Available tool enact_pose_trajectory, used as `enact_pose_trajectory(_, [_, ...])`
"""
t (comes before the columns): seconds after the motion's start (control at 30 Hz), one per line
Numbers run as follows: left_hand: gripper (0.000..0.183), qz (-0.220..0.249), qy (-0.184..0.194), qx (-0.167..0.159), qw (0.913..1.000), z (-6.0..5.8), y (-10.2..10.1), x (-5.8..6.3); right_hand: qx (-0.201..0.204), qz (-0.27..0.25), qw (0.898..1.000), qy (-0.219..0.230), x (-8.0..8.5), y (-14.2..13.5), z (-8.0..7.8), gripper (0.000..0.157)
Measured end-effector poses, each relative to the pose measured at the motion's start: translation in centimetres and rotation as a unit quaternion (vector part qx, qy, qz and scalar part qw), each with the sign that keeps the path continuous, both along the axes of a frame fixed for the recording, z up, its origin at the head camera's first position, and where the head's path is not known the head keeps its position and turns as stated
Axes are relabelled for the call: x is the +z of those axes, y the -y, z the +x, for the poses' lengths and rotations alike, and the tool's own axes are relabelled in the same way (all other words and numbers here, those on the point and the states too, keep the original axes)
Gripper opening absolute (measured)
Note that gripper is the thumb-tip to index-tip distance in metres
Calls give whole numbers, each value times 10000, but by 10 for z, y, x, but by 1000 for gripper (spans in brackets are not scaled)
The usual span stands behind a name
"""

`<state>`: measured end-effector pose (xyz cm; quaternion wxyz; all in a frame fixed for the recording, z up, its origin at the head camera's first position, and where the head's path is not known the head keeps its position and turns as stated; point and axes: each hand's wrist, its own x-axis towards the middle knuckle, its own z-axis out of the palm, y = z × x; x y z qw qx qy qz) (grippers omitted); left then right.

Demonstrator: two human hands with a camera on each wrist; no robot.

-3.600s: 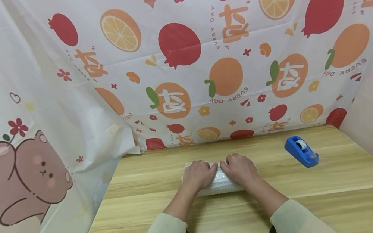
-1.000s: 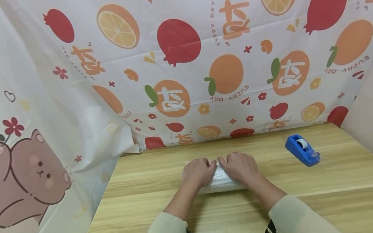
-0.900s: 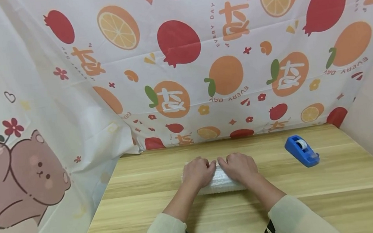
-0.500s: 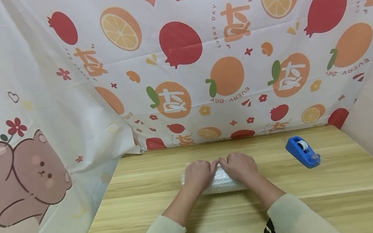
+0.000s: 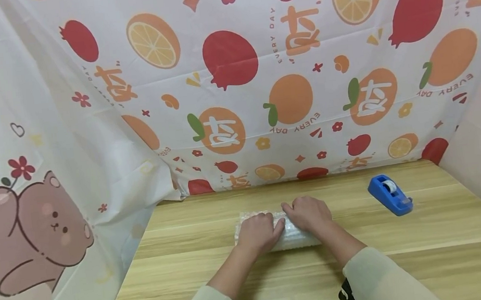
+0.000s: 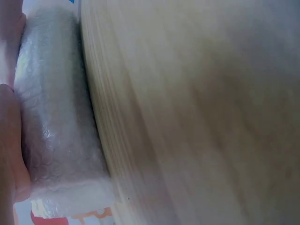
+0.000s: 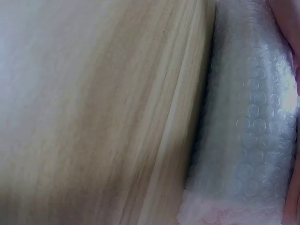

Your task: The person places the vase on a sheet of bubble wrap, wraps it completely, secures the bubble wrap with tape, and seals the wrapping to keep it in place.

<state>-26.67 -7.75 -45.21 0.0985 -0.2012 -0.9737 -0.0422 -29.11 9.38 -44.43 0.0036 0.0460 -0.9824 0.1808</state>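
Bubble-wrap bundle: laid lengthwise across the middle of the wooden table, flat on the wood, long side turned toward the person; covered in part by both hands.
Left hand: placed over the bundle's left part from above; fingers bent over the far side, wrap gripped, thumb pointed inward along the top; fingertips hidden.
Right hand: placed over the right part, slightly farther from the person; wrap gripped likewise, thumb pointed toward the left hand; fingertips hidden here too.
Hand spacing: hands held near each other, thumbs close; a strip of wrap is seen between them; contact between thumbs cannot be told.
Wrap surface: clear, shiny, round bubbles shown plainly in the right wrist view; layers under it cannot be made out.
Bundle end: cut-off, pale end shown low in the left wrist view; hand only partly caught at that view's edge.
Tape dispenser: blue, set to the right and apart from the hands, tape roll seated inside.
Sleeves: pale, worn on both arms.
Backdrop: white cloth, fruit printed, hung behind table.
Side cloth: bear printed, hung at left.
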Motion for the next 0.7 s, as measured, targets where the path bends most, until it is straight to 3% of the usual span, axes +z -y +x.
enact_pose_trajectory(0.33, [62, -144, 334, 164, 9992, -7, -1, -1, -15, -32, 9994, 337, 2, -1, -4, 58])
enact_pose_trajectory(0.7, [70, -340, 550, 268, 9975, -14, -3, 1, -38, -184, 9990, 412, 1, -4, -6, 60])
